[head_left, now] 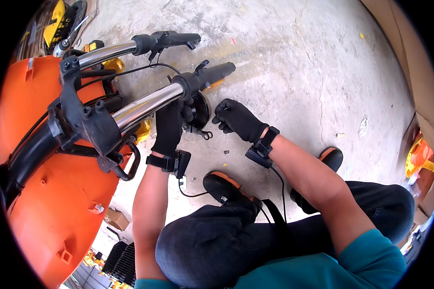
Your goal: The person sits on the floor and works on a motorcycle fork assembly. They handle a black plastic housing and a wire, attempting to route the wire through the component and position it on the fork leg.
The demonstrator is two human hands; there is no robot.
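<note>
Reaches under the near chrome tube (144, 108) with the gloved left hand (169, 127), apparently to get at a black round part (202, 110) partly hidden by the near black fork leg (192, 83), between both hands. Seems to meet that part with the left fingers, perhaps to steady it; cannot tell whether gripping or merely touching, given so much out of sight behind the tube. Holds the gloved right hand (237, 118) above the concrete floor (294, 86), just right of the round part and apart from it, fingers curled inward; cannot tell whether pinching anything small. Needs no hand on the far chrome tube (111, 53), presumably thanks to the black clamp (99, 130) beside the orange body (58, 192). Crouches or sits low, cannot tell which, with jeans-clad knees (190, 241) spread wide, likely for forearm room.
</note>
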